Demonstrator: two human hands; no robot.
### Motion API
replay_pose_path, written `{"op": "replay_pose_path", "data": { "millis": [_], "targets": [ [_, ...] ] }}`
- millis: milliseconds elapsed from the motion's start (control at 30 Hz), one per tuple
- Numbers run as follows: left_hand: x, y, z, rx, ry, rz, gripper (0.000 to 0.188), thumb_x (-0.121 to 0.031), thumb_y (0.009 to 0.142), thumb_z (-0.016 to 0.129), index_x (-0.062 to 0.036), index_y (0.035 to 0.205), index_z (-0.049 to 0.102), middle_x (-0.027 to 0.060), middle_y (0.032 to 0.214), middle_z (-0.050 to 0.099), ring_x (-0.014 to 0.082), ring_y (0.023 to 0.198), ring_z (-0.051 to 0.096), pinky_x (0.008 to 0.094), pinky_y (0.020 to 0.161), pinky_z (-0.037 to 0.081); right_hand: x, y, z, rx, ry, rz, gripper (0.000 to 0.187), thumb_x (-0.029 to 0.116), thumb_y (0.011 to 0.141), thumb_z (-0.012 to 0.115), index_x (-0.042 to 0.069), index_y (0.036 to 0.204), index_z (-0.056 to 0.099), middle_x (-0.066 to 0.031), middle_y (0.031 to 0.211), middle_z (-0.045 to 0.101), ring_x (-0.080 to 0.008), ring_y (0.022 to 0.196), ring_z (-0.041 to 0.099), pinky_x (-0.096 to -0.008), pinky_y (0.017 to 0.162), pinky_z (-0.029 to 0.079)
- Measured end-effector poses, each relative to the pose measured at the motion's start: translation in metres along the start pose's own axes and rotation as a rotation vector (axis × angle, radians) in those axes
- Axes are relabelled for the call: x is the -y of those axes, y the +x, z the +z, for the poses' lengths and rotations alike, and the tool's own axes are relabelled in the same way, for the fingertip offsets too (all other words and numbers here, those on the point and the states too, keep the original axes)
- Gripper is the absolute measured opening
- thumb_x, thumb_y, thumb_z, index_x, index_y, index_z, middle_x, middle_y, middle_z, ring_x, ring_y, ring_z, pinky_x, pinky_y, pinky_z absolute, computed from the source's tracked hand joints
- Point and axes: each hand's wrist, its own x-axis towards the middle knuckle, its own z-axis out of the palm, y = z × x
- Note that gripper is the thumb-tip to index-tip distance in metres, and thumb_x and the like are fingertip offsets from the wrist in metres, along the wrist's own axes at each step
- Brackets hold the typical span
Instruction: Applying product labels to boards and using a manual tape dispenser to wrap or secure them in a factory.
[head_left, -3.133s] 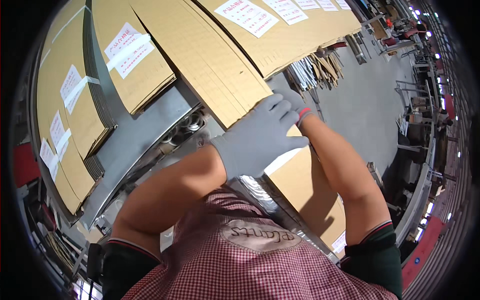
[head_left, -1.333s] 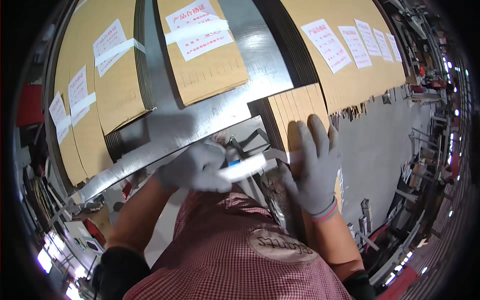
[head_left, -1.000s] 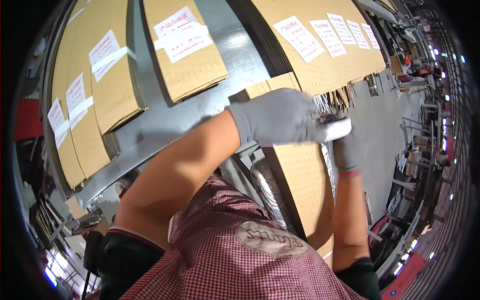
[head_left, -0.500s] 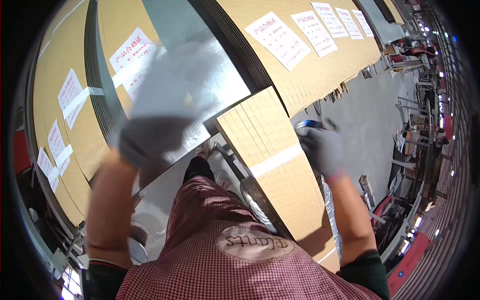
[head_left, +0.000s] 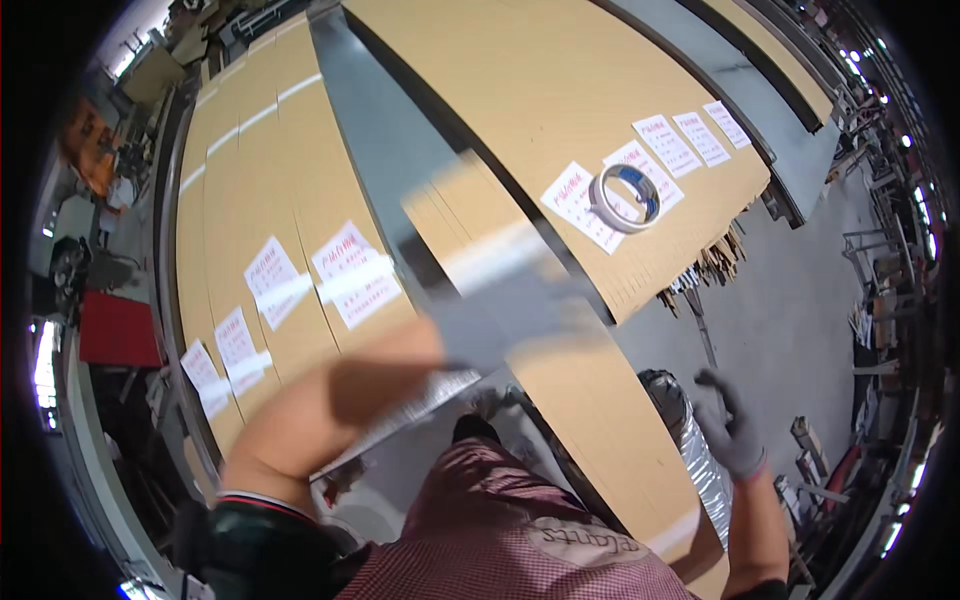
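A long bundle of brown cardboard strips (head_left: 610, 430) with a white tape band lies slantwise in front of me. My left hand (head_left: 500, 315), in a grey glove, reaches across it just below the band. Motion smears its fingers, so whether it holds something is hidden. To the right of the bundle, my gloved right hand (head_left: 733, 428) hangs apart from it, thumb and fingers spread and nothing in them. A roll of tape (head_left: 597, 205) with a blue inner face rests on printed white paper labels (head_left: 662, 148) on the right cardboard stack (head_left: 540, 90).
On the left, long cardboard packs (head_left: 260, 180) carry taped paper labels (head_left: 355, 275). A grey metal surface (head_left: 375, 110) runs between the stacks. Silvery wrapped material (head_left: 700, 465) lies beside the bundle. Frames and scrap stand on the floor at the right.
My right hand has let go of the tape roll, now on the right stack, and moved down. My left hand has swung right from the metal surface to the bundle. The view has shifted.
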Motion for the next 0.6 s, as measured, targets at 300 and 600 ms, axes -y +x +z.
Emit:
{"op": "replay_pose_path", "data": {
  "millis": [300,600],
  "targets": [
    [0.071,-0.013,-0.092,0.034,0.319,-1.086,0.074,-0.053,0.086,0.055,0.0007,0.136,0.044,0.0313,0.139,0.04,0.0424,0.126,0.045,0.0398,0.107,0.037,-0.121,-0.1,-0.01,0.255,0.536,0.755,0.078,0.033,0.078,0.077,-0.003,0.139,0.042,-0.0168,0.133,0.052,-0.0246,0.123,0.049,-0.0377,0.101,0.041],
    [0.074,0.013,-0.09,-0.689,0.266,-0.859,0.052,-0.036,0.083,0.069,-0.0021,0.121,0.06,0.0228,0.129,0.054,0.0336,0.12,0.052,0.0391,0.098,0.045,-0.176,-0.076,-0.031,0.482,0.666,0.815,0.094,0.06,0.077,0.071,-0.006,0.137,0.044,-0.0136,0.134,0.053,-0.0236,0.123,0.048,-0.0348,0.106,0.036]
  ]
}}
